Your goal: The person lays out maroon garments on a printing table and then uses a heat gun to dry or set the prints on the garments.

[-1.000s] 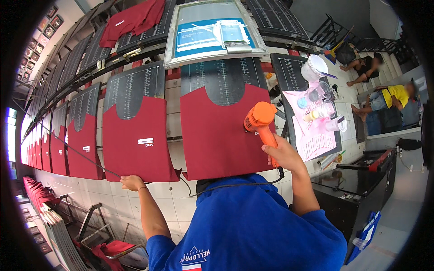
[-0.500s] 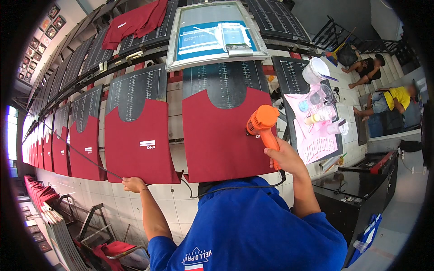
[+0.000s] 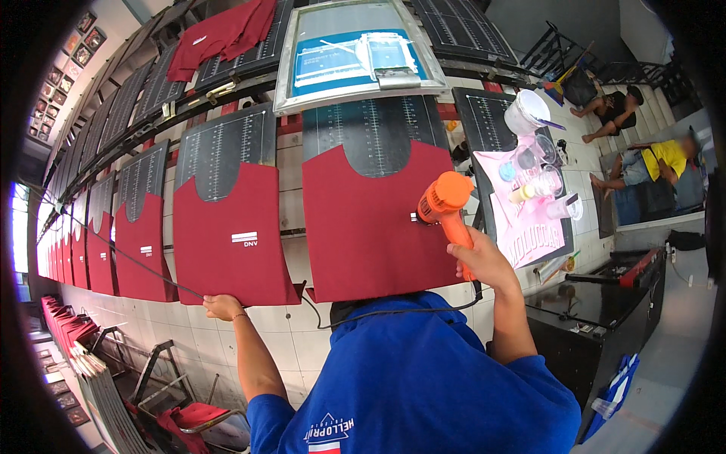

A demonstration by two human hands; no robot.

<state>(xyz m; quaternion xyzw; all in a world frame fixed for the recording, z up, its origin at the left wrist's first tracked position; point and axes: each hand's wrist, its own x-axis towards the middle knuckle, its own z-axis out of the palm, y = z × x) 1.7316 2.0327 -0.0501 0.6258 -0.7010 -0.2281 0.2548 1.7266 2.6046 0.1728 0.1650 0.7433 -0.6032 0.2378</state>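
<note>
In my right hand (image 3: 485, 261) is an orange heat gun (image 3: 451, 195), gripped by its handle. Its nozzle points at a small white print on the chest of a maroon shirt (image 3: 363, 234), partly covering that print. The shirt lies flat on a dark board marked with white scales. My left hand (image 3: 223, 307) is closed on a black power cord (image 3: 151, 272) at the lower edge of the neighbouring maroon shirt (image 3: 219, 261), which bears a white print. From there the cord runs across my front to the heat gun's handle.
A framed printing screen (image 3: 363, 17) lies beyond the shirt. On the right board, a white bucket (image 3: 522, 113) and several plastic cups stand on pink cloth (image 3: 529, 234). More shirted boards line the left. Two people sit at the far right; a black cabinet (image 3: 582, 310) stands nearby.
The heat gun and my right hand have shifted slightly right and toward the far side, uncovering part of the white print. My left hand stays on the cord.
</note>
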